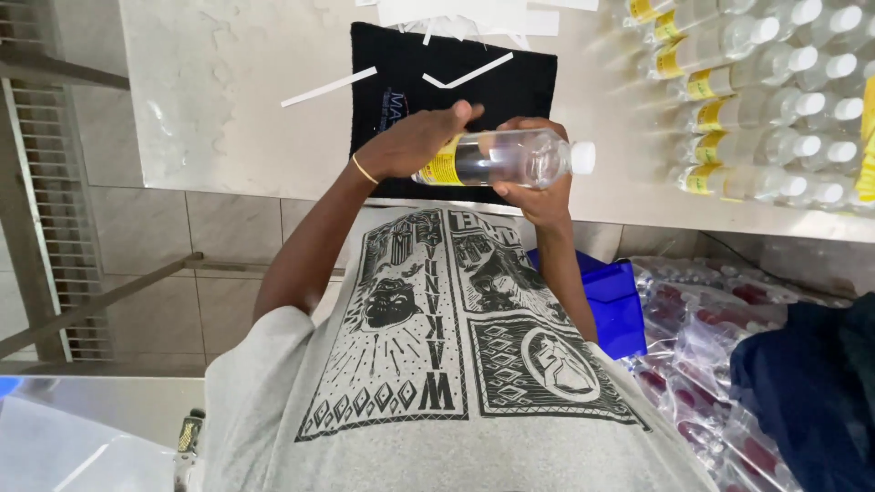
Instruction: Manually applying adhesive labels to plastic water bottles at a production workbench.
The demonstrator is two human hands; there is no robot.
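I look down over the grey printed shirt [437,364] onto the pale desk [219,91], which fills the top of the view, with grey tiled wall below its edge and a metal rack [36,182] off to one side. On the desk lies a black cloth mat [510,77], with white paper strips [469,18] scattered on it and above it. Along the far side of the desk I see a row of clear bottles [756,100] lying together, each with a white cap and a yellow label. Below the desk edge sits a blue bin [615,305], and beside it are shrink-wrapped packs of bottles [702,337] and a dark blue cloth [811,392]. Both my hands are together on one clear plastic bottle [510,159], held on its side in the air just over the mat's near edge. My left hand [410,141], with a thin gold bangle [364,169] at the wrist, is wrapped over the bottle's base end, fingers across its yellow label [445,166]. My right hand [538,196] cups the bottle from underneath near its neck, clamped on it. The bottle's white cap [582,158] points toward the row of bottles
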